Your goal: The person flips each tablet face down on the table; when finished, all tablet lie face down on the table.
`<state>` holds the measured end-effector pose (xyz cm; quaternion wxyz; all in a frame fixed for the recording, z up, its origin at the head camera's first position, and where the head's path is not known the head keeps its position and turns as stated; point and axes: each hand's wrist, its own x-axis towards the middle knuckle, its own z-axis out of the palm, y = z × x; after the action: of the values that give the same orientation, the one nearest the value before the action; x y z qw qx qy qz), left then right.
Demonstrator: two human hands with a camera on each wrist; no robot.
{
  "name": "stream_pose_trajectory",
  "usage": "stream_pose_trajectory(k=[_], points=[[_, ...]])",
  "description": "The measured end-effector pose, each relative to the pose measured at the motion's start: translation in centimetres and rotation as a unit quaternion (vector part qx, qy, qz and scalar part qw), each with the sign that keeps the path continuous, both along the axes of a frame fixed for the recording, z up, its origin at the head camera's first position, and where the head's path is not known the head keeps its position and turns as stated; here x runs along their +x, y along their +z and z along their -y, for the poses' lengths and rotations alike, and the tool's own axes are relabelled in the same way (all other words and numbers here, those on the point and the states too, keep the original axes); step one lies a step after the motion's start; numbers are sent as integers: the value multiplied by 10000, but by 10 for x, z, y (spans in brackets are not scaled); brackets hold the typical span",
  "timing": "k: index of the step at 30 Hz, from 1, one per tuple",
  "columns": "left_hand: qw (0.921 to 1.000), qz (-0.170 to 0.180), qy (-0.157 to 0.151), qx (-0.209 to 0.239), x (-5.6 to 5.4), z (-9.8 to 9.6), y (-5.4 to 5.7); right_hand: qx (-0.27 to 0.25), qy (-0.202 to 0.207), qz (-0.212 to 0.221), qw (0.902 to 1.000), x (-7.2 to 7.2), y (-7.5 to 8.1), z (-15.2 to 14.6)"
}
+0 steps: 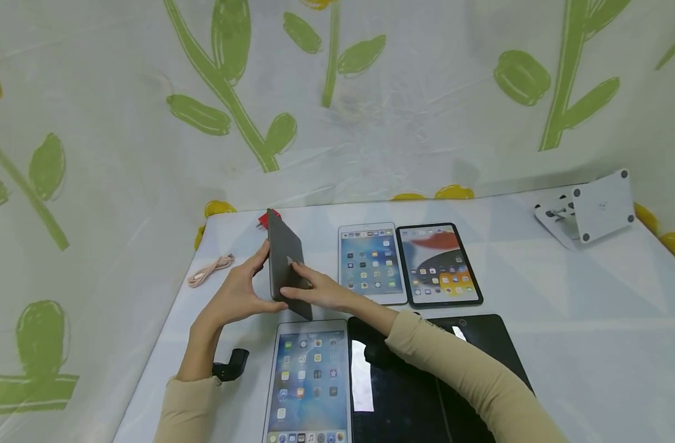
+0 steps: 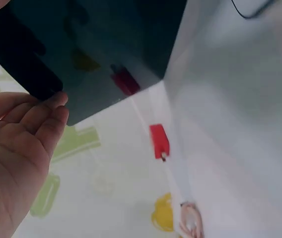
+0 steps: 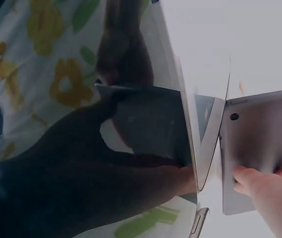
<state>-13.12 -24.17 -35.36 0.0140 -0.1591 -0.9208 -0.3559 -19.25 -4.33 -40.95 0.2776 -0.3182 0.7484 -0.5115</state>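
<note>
White sheeting printed with green stems and yellow flowers [image 1: 426, 135] stands behind one white table [image 1: 581, 320]. Two hands meet at one thin, dark grey tablet [image 1: 284, 261], tipped up on edge just beyond a white-framed tablet [image 1: 309, 387]. One, the left hand [image 1: 232, 295], grasps its edges; fingertips of the right hand [image 1: 323, 290] touch its back, though I cannot tell whether they grip. Three screens glow: that one, a second white-framed tablet [image 1: 372, 261] and one black-framed tablet [image 1: 439, 264]. Also present: one red plastic plug [image 2: 159, 141], one coiled pink cable [image 1: 211, 271], one white metal stand [image 1: 603, 206].
</note>
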Motion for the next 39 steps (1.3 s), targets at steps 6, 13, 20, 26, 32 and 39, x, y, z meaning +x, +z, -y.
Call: stream_pose_trajectory(k=[6, 13, 20, 26, 32, 39], points=[[9997, 177, 149, -87, 3, 9, 0, 435, 198, -357, 9982, -1, -4, 1], [9974, 424, 369, -462, 6, 19, -3, 1099, 272, -1345, 9844, 4, -5, 6], [9953, 836, 350, -350, 5, 28, -24, 1552, 21, -1892, 9696, 12, -5, 7], [9921, 1192, 276, -279, -3, 31, -32, 1873, 21, -2320, 9545, 16, -4, 6], [9843, 1689, 320, -411, -11, 33, -41, 2126, 149, -2533, 9436, 16, -3, 3], [9800, 1829, 300, -719, -14, 30, -48, 2258, 220, -2568, 9395, 17, -2, 1]])
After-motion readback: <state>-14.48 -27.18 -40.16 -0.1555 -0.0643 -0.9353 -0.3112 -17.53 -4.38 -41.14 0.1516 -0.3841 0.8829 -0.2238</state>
